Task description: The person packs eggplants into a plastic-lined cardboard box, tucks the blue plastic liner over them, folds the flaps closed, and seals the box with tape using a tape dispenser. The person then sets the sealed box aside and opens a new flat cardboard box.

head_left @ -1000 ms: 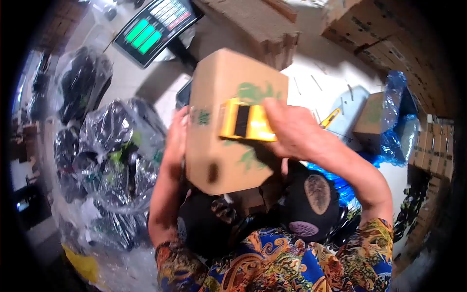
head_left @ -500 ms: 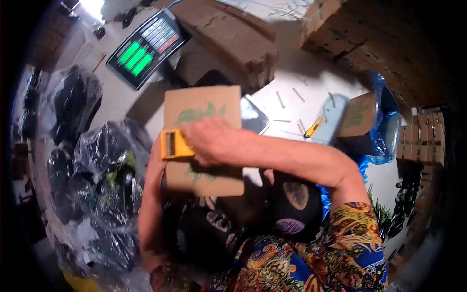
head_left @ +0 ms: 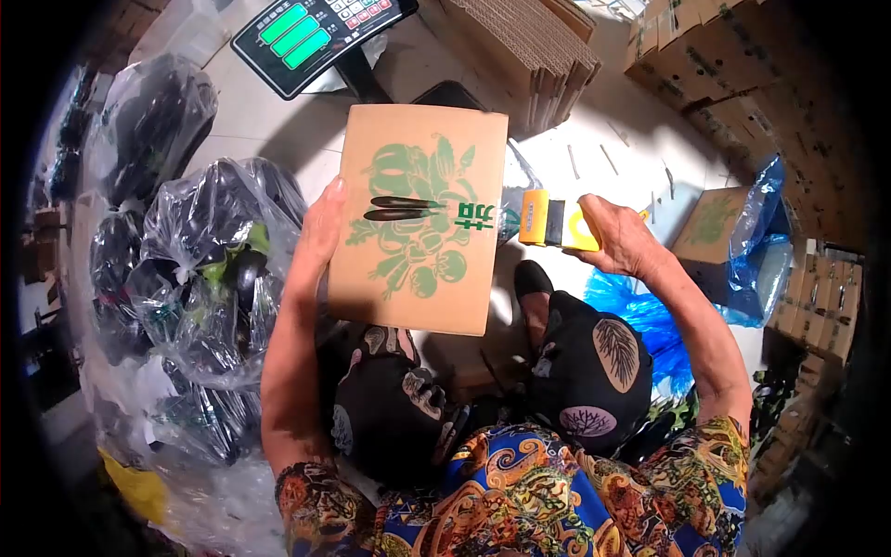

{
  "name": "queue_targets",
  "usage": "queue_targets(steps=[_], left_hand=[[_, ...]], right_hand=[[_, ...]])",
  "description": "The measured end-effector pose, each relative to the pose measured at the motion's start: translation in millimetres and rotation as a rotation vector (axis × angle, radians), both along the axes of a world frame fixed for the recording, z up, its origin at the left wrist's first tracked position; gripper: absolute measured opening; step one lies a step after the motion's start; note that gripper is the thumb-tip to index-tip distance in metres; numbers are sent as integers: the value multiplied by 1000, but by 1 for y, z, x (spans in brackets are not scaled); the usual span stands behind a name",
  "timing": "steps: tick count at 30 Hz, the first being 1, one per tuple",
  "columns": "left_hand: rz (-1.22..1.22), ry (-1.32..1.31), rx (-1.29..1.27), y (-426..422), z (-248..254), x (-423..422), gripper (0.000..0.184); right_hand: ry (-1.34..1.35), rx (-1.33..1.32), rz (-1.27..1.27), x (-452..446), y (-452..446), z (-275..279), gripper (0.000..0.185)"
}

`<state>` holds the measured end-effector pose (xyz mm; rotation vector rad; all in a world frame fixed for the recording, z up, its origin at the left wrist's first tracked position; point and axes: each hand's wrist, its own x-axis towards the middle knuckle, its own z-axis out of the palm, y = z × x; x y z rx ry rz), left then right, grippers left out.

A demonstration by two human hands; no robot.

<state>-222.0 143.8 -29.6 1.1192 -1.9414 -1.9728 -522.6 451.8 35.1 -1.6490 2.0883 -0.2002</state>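
Observation:
A cardboard box (head_left: pixel 418 269) with green vegetable prints and two dark eggplants printed on its face is tilted up above my knees. My left hand (head_left: pixel 321 227) grips its left edge, the fingers partly hidden behind the box. In my right hand (head_left: pixel 617 236) is a yellow tape dispenser (head_left: pixel 538 217) with a dark band, its front end close to the right edge of the box. Clear plastic bags of dark eggplants (head_left: pixel 223 269) lie to the left of my left forearm.
A scale display (head_left: pixel 297 37) with green screens stands at the upper left. Flattened cardboard (head_left: pixel 529 46) is stacked at the top. Boxes (head_left: pixel 742 84) are piled at the upper right. An open box (head_left: pixel 710 223) lined with blue plastic sits at the right.
The tape dispenser has moved from the box's left side to beyond its right edge with my right hand. The box has turned, and its face with the printed eggplants now shows.

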Motion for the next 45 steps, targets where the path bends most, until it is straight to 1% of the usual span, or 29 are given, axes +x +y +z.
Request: queue_targets(steps=[1,4,5,7,8,9,11,13,15,17,18,19,20,22,24,26,27,29,30,31,33,34,36,38,39,41,42,43,45], left_hand=[[9,-51,-20,2,10,-2,55],[44,-77,86,-11,-19,4,54],[87,12,257,-8,-23,3,54],[174,184,593,4,-12,-3,55],[167,219,589,5,-18,-4,58],[148,241,587,6,-15,-8,58],[124,286,590,14,2,-17,57],[130,277,705,27,19,-29,56],[148,308,789,46,28,-37,54],[139,375,840,59,31,-47,51],[89,374,793,57,5,-45,51],[110,395,835,63,-12,-46,51],[134,418,874,69,-24,-47,51],[194,409,934,74,-28,-48,53],[80,297,787,63,-42,-37,56],[-65,227,611,50,-35,-25,62],[-56,262,399,51,-20,-25,62],[115,233,244,58,39,-34,61],[82,372,308,53,31,-34,57],[-39,390,441,64,70,-49,51],[-47,313,259,55,75,-45,45],[-84,249,62,55,75,-39,43],[-262,174,-313,37,57,-24,42],[-290,12,-614,22,36,-18,47],[-223,-19,-535,21,42,-18,50],[-101,-74,-364,25,55,-22,57],[-77,-54,-279,21,49,-19,64],[-54,-64,-254,20,48,-18,63],[-35,-93,-195,20,46,-16,63]], right_hand=[[-29,-34,5,-1,1,-11,52],[-127,-103,14,-5,-2,-46,53],[-153,-161,41,-3,-6,-62,53],[-220,-175,19,6,-20,-83,50],[-260,-144,-38,10,-21,-94,49],[-322,-200,-67,14,-19,-99,50],[-274,-227,-115,22,-14,-91,49],[-273,-146,-192,24,-3,-79,50],[-218,-108,-203,19,13,-53,49],[-177,-65,-221,14,21,-14,48],[-162,-24,-226,13,19,9,47],[-145,17,-233,13,17,30,46],[-136,-40,-198,15,13,43,46],[-66,-39,-127,26,-4,65,46],[-3,-41,-76,40,-26,77,46],[31,-77,-16,54,-47,81,43],[25,-68,-10,62,-60,85,41],[-13,-102,-21,76,-85,88,37],[-12,-151,-19,82,-95,84,32],[-28,-176,12,88,-104,88,30],[-26,-145,28,95,-121,83,42],[-27,-147,29,98,-124,82,42],[-28,-152,39,103,-130,82,42],[-29,-121,96,102,-133,86,45],[-26,-106,133,100,-134,86,46],[-56,-212,157,87,-115,83,49],[-34,-15,105,82,-111,87,50],[-22,39,75,77,-100,90,48],[-21,17,63,64,-78,70,45]])
